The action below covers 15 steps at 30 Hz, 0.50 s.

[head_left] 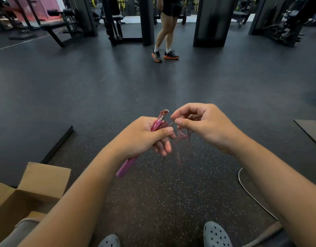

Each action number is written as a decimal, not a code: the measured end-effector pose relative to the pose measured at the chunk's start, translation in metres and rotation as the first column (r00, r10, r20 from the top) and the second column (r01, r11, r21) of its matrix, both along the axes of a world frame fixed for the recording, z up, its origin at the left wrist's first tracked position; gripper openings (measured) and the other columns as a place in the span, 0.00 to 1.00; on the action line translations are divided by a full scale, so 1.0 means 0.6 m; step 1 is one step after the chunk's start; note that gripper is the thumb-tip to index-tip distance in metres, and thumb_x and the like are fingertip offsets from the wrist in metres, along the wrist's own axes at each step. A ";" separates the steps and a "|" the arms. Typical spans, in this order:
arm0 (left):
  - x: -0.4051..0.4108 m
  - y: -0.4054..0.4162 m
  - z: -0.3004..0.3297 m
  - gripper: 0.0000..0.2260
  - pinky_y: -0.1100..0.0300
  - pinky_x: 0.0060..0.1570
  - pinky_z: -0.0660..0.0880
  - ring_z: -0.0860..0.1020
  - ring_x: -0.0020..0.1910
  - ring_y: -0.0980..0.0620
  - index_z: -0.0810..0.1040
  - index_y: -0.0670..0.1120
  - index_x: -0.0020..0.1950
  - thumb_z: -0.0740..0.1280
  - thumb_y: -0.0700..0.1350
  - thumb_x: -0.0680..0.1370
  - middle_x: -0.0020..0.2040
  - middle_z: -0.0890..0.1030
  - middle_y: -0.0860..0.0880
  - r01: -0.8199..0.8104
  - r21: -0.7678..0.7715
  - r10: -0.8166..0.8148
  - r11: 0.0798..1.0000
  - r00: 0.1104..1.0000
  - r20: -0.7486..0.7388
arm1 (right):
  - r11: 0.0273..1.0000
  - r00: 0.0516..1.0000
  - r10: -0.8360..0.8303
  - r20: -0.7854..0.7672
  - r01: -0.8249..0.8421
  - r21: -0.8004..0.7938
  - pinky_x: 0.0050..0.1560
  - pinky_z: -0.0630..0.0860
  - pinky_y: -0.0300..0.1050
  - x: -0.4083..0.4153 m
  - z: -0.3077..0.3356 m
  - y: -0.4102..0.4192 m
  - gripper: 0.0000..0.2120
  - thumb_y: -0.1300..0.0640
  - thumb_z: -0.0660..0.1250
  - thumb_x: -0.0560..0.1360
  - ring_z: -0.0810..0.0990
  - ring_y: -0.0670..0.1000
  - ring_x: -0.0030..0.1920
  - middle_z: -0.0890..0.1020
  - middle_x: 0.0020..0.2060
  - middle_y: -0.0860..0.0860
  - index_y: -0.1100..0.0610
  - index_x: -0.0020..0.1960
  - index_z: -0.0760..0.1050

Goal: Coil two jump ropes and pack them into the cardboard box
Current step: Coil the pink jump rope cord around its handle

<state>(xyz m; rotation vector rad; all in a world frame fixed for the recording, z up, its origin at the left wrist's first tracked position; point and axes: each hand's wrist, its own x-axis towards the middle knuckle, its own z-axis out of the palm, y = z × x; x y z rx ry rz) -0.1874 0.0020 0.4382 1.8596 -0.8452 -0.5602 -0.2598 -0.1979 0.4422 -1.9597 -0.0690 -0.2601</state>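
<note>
No writing, label, brand or number can be read anywhere here. The cardboard box (44, 182) shows plain brown flaps, the pink rope handle (126, 168) carries no legible mark, and the gym machines at the back are too dark and blurred.

Speckled rubber floor (153, 193), grey clogs (216, 235), distant weight bench (55, 24), bystander's orange-soled trainers (165, 55).

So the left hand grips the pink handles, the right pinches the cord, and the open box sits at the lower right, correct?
Not quite. The head view shows the box at the lower left. The rest holds: the left hand grips the pink handles, and the right hand pinches the cord.
</note>
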 end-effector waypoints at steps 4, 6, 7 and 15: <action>0.002 0.000 -0.003 0.10 0.54 0.38 0.79 0.81 0.30 0.47 0.81 0.36 0.52 0.64 0.42 0.84 0.34 0.84 0.45 -0.012 -0.063 0.010 0.998 0.999 -0.031 | 0.996 0.999 0.035 -0.026 -0.033 0.085 0.39 0.79 0.59 0.000 -0.001 0.005 0.04 0.64 0.71 0.78 0.82 0.51 0.34 0.80 0.39 0.55 0.60 0.52 0.82; 0.003 0.000 -0.006 0.11 0.59 0.31 0.73 0.75 0.25 0.50 0.82 0.39 0.49 0.65 0.44 0.84 0.30 0.79 0.48 -0.036 -0.073 0.036 0.997 0.999 -0.011 | 0.992 0.999 0.036 -0.033 -0.031 0.122 0.28 0.76 0.49 0.001 -0.003 0.006 0.04 0.64 0.70 0.79 0.74 0.49 0.26 0.77 0.38 0.53 0.61 0.53 0.82; 0.003 0.000 -0.006 0.12 0.60 0.28 0.69 0.70 0.24 0.52 0.83 0.40 0.48 0.65 0.45 0.84 0.28 0.75 0.50 -0.052 -0.087 0.050 0.995 0.998 -0.022 | 0.993 0.999 0.024 -0.031 -0.020 0.119 0.25 0.71 0.44 0.001 -0.004 0.006 0.04 0.63 0.70 0.79 0.69 0.47 0.24 0.76 0.38 0.52 0.60 0.52 0.82; 0.003 0.002 -0.004 0.14 0.63 0.24 0.67 0.68 0.21 0.54 0.84 0.40 0.45 0.64 0.46 0.83 0.24 0.72 0.50 -0.112 -0.212 0.064 0.971 0.973 -0.221 | 0.963 0.993 -0.084 0.080 0.101 -0.250 0.37 0.76 0.37 0.016 -0.008 -0.003 0.05 0.50 0.75 0.75 0.76 0.40 0.30 0.84 0.35 0.41 0.51 0.45 0.84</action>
